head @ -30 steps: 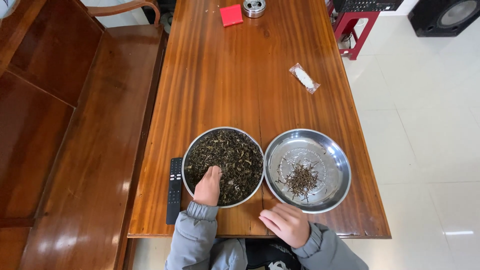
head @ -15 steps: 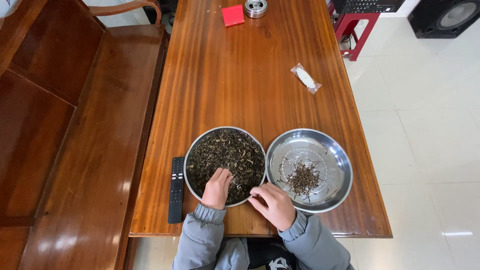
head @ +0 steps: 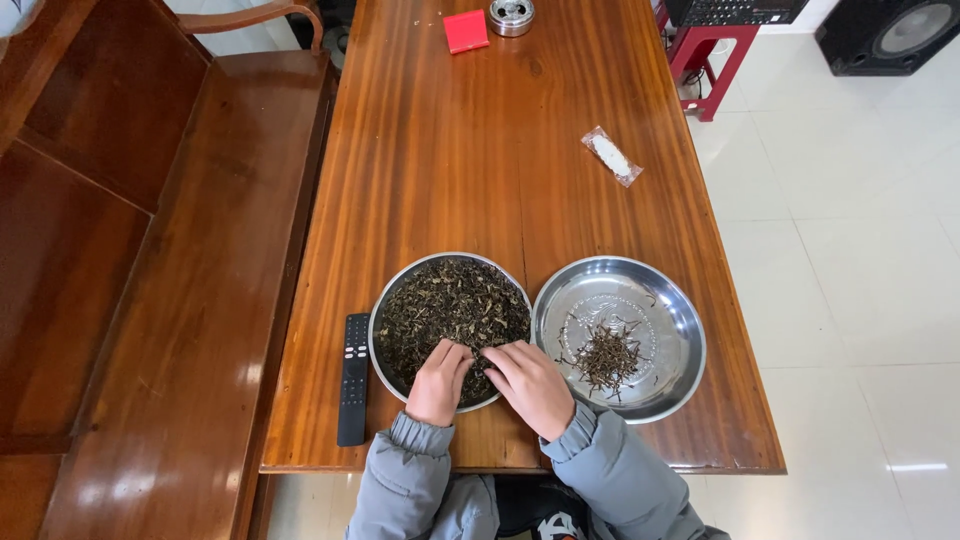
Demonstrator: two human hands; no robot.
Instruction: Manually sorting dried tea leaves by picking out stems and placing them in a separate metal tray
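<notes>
A round steel plate (head: 385, 300) at the near table edge is filled with dark dried tea leaves (head: 450, 300). My left hand (head: 437, 381) rests in the near part of the leaves, fingers bent down into them. My right hand (head: 532, 385) reaches in from the right, its fingertips in the leaves close beside the left hand's fingers. To the right stands a second steel plate (head: 660, 300) with a small pile of thin brown stems (head: 604, 357). Whether either hand pinches something is hidden by the fingers.
A black remote control (head: 352, 377) lies left of the leaf plate. Farther up the wooden table (head: 480, 160) are a clear packet with white content (head: 611, 156), a red box (head: 465, 30) and a metal ashtray (head: 511, 15). A wooden bench (head: 180, 260) runs along the left.
My right hand moved from the table's near edge up and left into the leaf plate, meeting the left hand. The left hand shifted slightly right among the leaves.
</notes>
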